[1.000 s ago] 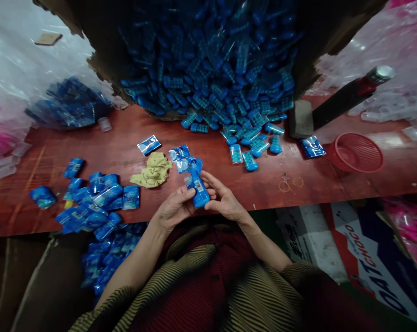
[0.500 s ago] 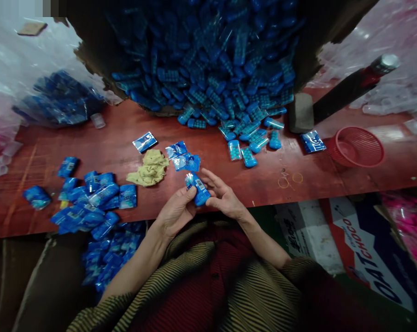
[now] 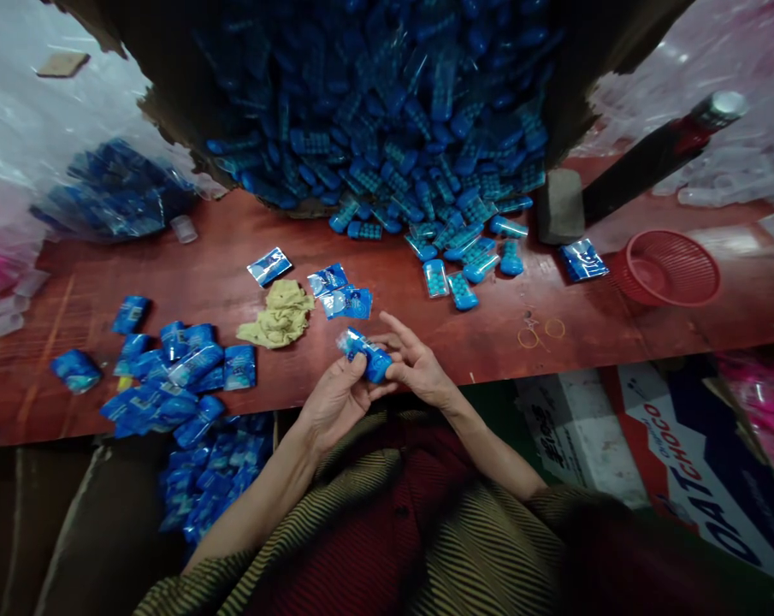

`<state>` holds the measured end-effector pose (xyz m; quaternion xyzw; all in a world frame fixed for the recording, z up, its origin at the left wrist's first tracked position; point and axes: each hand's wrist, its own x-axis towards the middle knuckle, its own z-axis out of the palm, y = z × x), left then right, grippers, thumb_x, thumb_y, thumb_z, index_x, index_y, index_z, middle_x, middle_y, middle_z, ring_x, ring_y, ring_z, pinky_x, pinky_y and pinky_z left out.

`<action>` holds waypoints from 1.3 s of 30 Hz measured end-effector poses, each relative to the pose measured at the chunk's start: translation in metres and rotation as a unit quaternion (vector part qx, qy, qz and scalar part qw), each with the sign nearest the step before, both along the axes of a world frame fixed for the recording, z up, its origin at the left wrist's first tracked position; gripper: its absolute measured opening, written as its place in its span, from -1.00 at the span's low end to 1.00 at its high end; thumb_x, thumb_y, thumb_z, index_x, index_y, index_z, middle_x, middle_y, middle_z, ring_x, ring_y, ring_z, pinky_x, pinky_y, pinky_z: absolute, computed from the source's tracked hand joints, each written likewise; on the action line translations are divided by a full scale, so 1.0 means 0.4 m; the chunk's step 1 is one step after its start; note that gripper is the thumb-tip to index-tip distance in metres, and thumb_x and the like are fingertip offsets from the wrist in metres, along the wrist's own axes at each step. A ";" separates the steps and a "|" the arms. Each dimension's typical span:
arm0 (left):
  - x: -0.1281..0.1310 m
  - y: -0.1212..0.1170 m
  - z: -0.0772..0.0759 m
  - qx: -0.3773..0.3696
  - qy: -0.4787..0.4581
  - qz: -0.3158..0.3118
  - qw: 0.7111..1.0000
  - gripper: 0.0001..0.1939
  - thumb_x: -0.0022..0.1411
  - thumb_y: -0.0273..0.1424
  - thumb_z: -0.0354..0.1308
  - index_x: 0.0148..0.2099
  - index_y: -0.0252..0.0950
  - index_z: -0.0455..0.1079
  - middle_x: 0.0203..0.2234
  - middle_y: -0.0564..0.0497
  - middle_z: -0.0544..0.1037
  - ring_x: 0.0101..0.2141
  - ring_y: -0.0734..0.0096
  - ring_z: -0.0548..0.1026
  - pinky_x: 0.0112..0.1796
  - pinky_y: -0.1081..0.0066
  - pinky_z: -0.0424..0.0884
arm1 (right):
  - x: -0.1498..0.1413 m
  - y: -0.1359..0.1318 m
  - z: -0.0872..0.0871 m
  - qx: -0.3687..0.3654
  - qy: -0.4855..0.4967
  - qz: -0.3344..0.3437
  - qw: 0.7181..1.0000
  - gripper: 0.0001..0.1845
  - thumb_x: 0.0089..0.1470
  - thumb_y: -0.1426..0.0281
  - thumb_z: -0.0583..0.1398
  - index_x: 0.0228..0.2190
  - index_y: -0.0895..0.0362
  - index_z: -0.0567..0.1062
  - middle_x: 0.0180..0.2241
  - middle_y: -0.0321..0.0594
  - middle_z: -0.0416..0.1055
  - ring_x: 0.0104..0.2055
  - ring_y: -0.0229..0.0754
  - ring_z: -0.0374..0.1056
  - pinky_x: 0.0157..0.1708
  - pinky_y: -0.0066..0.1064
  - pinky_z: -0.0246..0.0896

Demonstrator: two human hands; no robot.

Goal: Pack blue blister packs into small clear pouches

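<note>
Between my hands, over the table's near edge, is a small blue candy container point(image 3: 375, 361) in a printed clear-and-blue sleeve. My left hand point(image 3: 333, 395) grips it, thumb on top and fingers beneath. The thumb of my right hand point(image 3: 423, 370) presses its right end; the index finger stretches out past it. Just beyond lie flat blue printed sleeves point(image 3: 348, 301) and a crumpled yellow cloth point(image 3: 282, 315). Wrapped containers point(image 3: 168, 376) are heaped to the left. Several unwrapped containers point(image 3: 463, 291) with turquoise beads lie farther back.
A torn cardboard box point(image 3: 174, 120) full of containers stands at the back. To the right are a dark-handled hammer point(image 3: 643, 175), a blue packet point(image 3: 582, 260), a red basket point(image 3: 669, 269) and rubber bands point(image 3: 540, 334). More wrapped containers point(image 3: 210, 475) lie below the table edge.
The container in my hands has tilted, its right end shifting slightly right. My left hand has moved a little right, fingers reaching farther under it. The whole view has shifted slightly.
</note>
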<state>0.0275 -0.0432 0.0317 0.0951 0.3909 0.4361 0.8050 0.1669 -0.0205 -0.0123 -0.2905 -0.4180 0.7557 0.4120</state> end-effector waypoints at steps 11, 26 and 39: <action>0.005 0.000 0.009 -0.013 0.022 0.039 0.999 -0.79 0.17 -0.34 0.15 -0.19 -0.37 0.44 -0.35 -0.04 0.57 -0.37 0.45 0.53 -0.27 0.41 0.50 | -0.015 -0.009 -0.004 0.014 -0.025 -0.030 0.999 -0.24 -0.03 0.31 0.26 0.18 -0.05 0.11 -0.08 -0.23 0.34 -0.30 -0.33 0.31 -0.39 -0.54 0.35; 0.008 -0.001 0.016 0.006 0.032 0.039 0.999 -0.77 0.17 -0.32 0.15 -0.18 -0.36 0.43 -0.34 -0.07 0.59 -0.31 0.38 0.55 -0.29 0.43 0.48 | -0.007 0.003 0.010 0.014 0.009 0.013 1.000 -0.29 -0.05 0.32 0.27 0.14 -0.08 0.18 0.02 -0.25 0.29 -0.20 -0.31 0.33 -0.35 -0.55 0.38; 0.017 -0.016 0.006 0.014 0.042 0.062 0.997 -0.74 0.15 -0.28 0.17 -0.18 -0.36 0.44 -0.35 -0.05 0.59 -0.30 0.35 0.55 -0.22 0.35 0.47 | -0.027 -0.002 0.016 -0.003 -0.043 -0.042 0.998 -0.22 -0.13 0.43 0.29 0.13 -0.09 0.20 -0.19 -0.35 0.35 -0.53 -0.47 0.14 -0.57 -0.65 0.23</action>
